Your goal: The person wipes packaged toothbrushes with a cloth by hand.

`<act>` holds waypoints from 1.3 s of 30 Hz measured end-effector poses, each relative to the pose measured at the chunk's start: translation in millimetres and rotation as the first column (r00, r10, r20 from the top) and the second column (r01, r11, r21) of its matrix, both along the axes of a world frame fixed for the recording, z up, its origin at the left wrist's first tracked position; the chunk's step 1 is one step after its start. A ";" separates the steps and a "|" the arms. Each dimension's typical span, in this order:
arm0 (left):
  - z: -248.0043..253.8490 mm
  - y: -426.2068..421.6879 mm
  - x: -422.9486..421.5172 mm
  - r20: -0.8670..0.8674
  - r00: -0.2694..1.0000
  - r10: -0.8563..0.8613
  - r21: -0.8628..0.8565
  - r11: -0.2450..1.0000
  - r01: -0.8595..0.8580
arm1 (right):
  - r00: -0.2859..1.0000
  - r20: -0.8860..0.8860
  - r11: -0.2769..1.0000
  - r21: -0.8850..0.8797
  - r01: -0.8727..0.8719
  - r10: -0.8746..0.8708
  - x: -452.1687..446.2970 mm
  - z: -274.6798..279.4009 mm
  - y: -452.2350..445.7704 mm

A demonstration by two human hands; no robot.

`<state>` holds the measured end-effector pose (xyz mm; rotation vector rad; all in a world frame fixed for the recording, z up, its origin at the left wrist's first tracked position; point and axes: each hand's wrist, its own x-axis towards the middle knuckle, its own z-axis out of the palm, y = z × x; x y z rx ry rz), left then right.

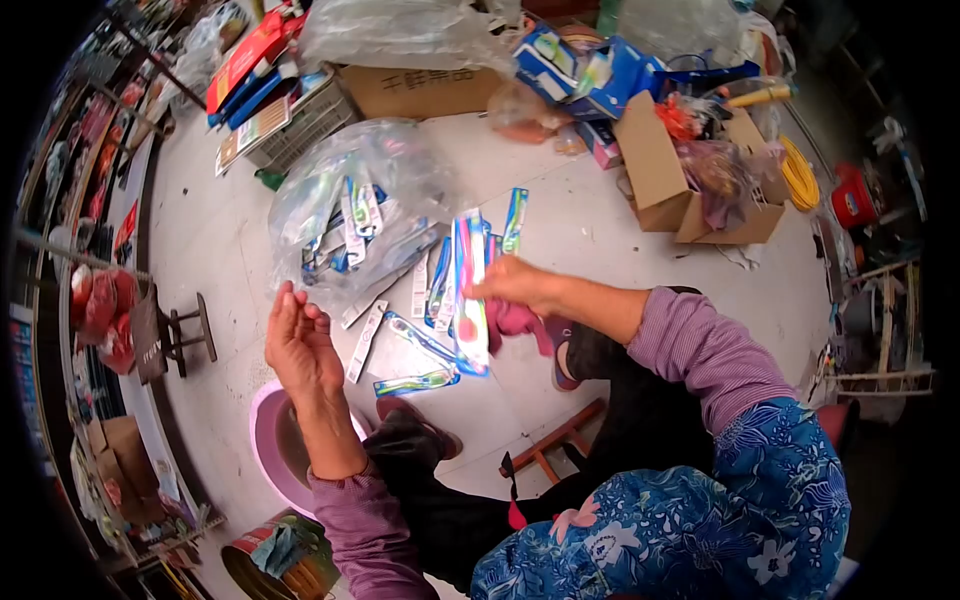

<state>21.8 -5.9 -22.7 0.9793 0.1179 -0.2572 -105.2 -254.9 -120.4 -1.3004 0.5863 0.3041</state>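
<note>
My right hand [515, 282] is closed on the edge of a packaged toothbrush [467, 290], a long blue-and-white pack with a pink brush inside, held upright over the floor. A pink cloth [517, 325] shows just below that hand; whether the hand also grips it, I cannot tell. My left hand [300, 345] is raised at the left with its fingers loosely bent and nothing in them. Several more toothbrush packs [425, 342] lie scattered on the floor between my hands. Behind them, a clear plastic bag [400, 165] holds many similar packs.
A pink basin [268, 440] stands below my left forearm. An open cardboard box [655, 165] with bagged goods is at the back right, near blue boxes [610, 75]. A wooden stool [560, 440] is between my legs. Shelves [120, 350] line the left side.
</note>
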 end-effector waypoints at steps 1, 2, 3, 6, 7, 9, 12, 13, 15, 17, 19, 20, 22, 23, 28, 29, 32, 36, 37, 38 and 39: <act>3.7 7.1 3.8 -0.006 1.000 0.013 0.002 1.000 -0.013 | 0.994 -0.086 0.996 -0.050 -0.068 0.064 -0.5 -23.5 11.7; 5.7 12.8 6.4 0.003 1.000 0.020 -0.056 0.998 -0.019 | 0.979 -0.141 0.988 -0.036 -0.152 0.145 -2.5 -41.1 22.3; 6.4 18.6 8.0 0.011 1.000 0.029 -0.114 0.993 -0.028 | 0.952 -0.226 0.978 0.040 -0.203 0.207 -2.1 -49.9 29.1; 8.7 26.1 -1.9 -0.043 0.999 -0.013 -0.174 0.985 0.006 | 0.893 -0.306 0.941 0.034 -0.335 0.329 24.7 -68.9 41.2; 11.1 26.5 -6.3 -0.075 0.996 -0.042 -0.191 0.981 0.027 | 0.877 -0.343 0.940 0.064 -0.336 0.337 41.0 -67.0 44.9; 15.3 27.4 -13.7 -0.090 0.996 -0.008 -0.160 0.987 -0.007 | 0.850 -0.371 0.928 0.145 -0.344 0.373 75.3 -76.2 47.4; 19.6 32.8 -17.9 -0.089 0.994 0.062 -0.120 0.990 -0.072 | 0.924 -0.254 0.958 0.109 -0.267 0.286 132.7 -87.8 51.2; 21.7 34.2 -17.8 -0.093 0.993 0.068 -0.121 0.989 -0.079 | 0.949 -0.197 0.969 0.095 -0.230 0.245 153.4 -91.0 51.1; 25.5 36.5 -18.1 -0.110 0.990 0.084 -0.129 0.987 -0.098 | 0.901 -0.222 0.927 0.091 -0.363 0.374 203.6 -104.8 38.6; 25.6 37.5 -16.1 -0.115 0.989 0.087 -0.129 0.986 -0.102 | 0.870 -0.189 0.845 -0.216 -0.489 0.455 259.7 -115.1 31.7; 27.4 35.9 -17.4 -0.130 0.989 0.064 -0.131 0.988 -0.081 | 0.956 -0.150 0.963 -0.057 -0.262 0.251 288.6 -86.9 27.9; 26.9 35.6 -16.7 -0.135 0.988 0.069 -0.127 0.988 -0.086 | 0.980 -0.135 0.989 0.008 -0.145 0.145 291.8 -75.1 32.8; 27.5 34.3 -16.1 -0.150 0.984 0.092 -0.121 0.986 -0.111 | 0.987 -0.140 0.980 0.192 -0.049 0.077 297.1 -86.3 40.3; 27.1 34.1 -16.2 -0.159 0.983 0.096 -0.122 0.986 -0.116 | 0.985 -0.149 0.980 0.190 -0.052 0.081 287.5 -95.5 45.3; 23.4 37.5 -15.9 -0.142 0.984 0.105 -0.129 0.984 -0.124 | 0.981 -0.173 0.942 0.333 -0.024 0.086 161.0 -144.7 63.8; 22.3 36.7 -16.4 -0.128 0.985 0.114 -0.127 0.983 -0.130 | 0.950 -0.267 0.901 0.433 -0.030 0.160 131.5 -171.9 54.4; 21.9 38.3 -18.1 -0.125 0.988 0.094 -0.142 0.984 -0.112 | 0.898 -0.411 0.857 0.509 0.082 0.158 45.7 -192.4 55.0; 23.2 36.7 -18.2 -0.108 0.990 0.095 -0.160 0.981 -0.112 | 0.891 -0.418 0.984 0.073 -0.162 0.178 -11.8 -211.8 76.2; 22.9 36.8 -17.8 -0.100 0.991 0.092 -0.165 0.980 -0.108 | 0.862 -0.433 0.935 -0.105 -0.339 0.264 -13.4 -217.1 82.7; 22.3 37.8 -17.8 -0.098 0.991 0.086 -0.184 0.978 -0.103 | 0.819 -0.462 0.824 -0.272 -0.496 0.341 -14.1 -222.6 88.9; 22.0 38.9 -18.1 -0.104 0.990 0.090 -0.178 0.978 -0.108 | 0.815 -0.465 0.824 -0.265 -0.501 0.346 -12.5 -222.3 95.7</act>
